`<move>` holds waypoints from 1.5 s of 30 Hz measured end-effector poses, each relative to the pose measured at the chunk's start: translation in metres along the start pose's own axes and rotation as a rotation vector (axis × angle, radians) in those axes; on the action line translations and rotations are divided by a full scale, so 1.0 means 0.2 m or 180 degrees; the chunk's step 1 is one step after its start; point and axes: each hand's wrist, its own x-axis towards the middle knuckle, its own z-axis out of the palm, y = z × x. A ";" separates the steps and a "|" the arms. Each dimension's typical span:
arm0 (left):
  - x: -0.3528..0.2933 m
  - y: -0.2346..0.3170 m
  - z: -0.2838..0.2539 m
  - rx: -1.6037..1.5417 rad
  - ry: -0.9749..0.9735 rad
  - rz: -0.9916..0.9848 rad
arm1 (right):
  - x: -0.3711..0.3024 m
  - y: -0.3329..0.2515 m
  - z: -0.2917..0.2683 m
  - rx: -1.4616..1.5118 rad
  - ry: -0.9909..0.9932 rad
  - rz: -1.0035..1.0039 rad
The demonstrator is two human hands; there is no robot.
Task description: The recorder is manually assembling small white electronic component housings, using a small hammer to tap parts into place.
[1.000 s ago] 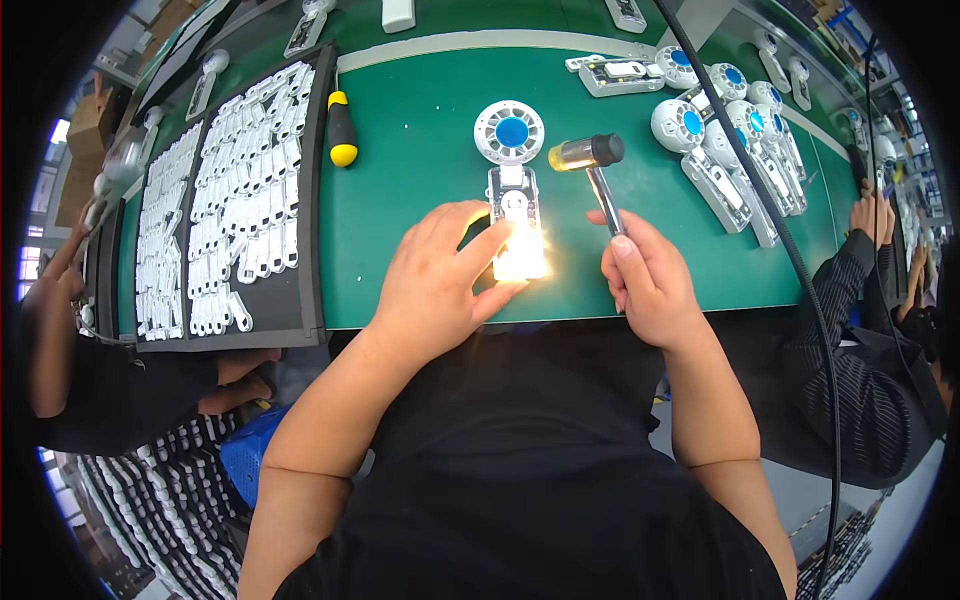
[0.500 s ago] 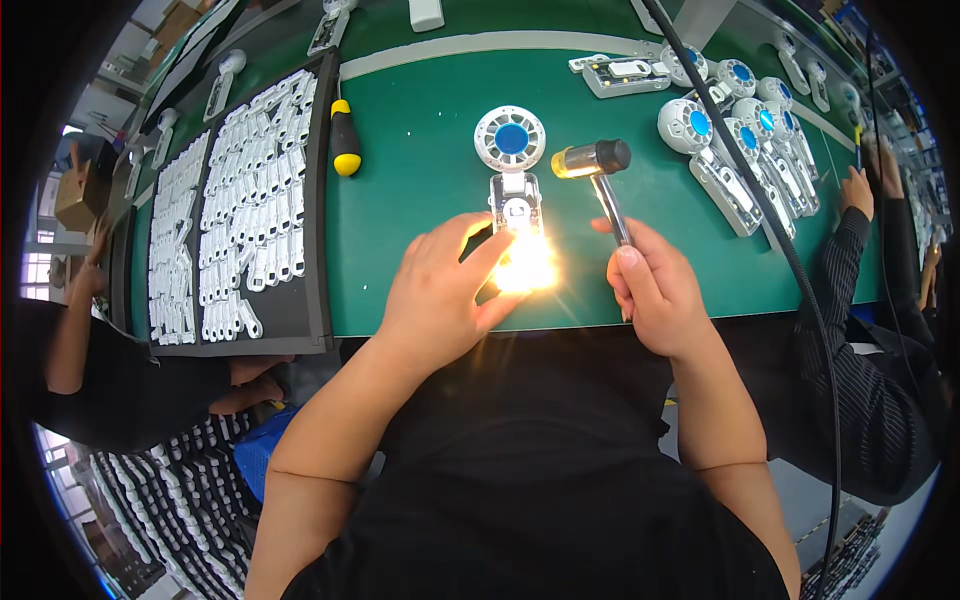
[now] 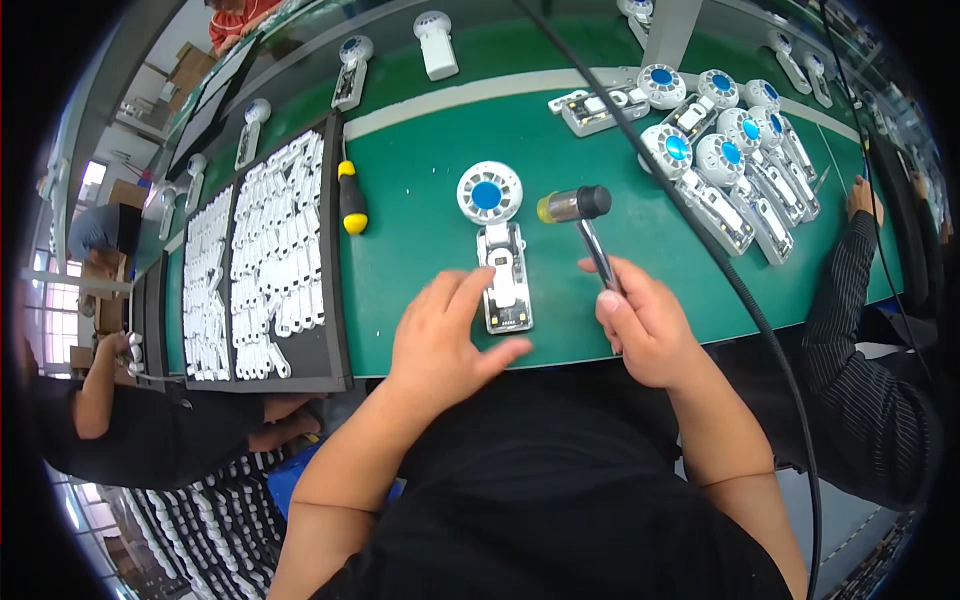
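Note:
A handheld fan (image 3: 507,302) lies on the green work mat in front of me, its round white head with a blue centre pointing away. The body's inside shows, with a white part along its middle. My left hand (image 3: 440,345) is at the body's left side, fingers apart and holding nothing; its fingertips are close to the casing, and whether they touch it I cannot tell. In my right hand (image 3: 645,325) is a small mallet (image 3: 597,256), gripped by its metal handle. Its head, black at one end and yellow at the other, is raised right of the fan.
To the left, a black tray (image 3: 338,340) holds rows of white plastic parts. A yellow-and-black screwdriver (image 3: 350,198) lies beside it. Several similar fans (image 3: 745,180) are piled at the far right. A black cable (image 3: 745,290) crosses the right side. Co-workers sit on both sides.
My left hand has let go of the fan's lower end, and its fingers have spread. The bright glare there is gone. The mallet stays in my right hand; the whole view has shifted.

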 end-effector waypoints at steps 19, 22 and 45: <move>1.24 -0.71 -0.13 0.1115 0.0795 -0.1110 | 0.01 0.03 -0.04 0.0150 -0.0308 -0.0497; 1.47 -0.71 -0.05 0.1614 0.0868 -0.0738 | 0.02 0.03 -0.06 0.0191 -0.0284 -0.0445; 0.11 -0.09 0.06 -0.5832 -0.0096 -0.2199 | 0.01 -0.04 -0.28 -0.3371 0.0448 -0.0416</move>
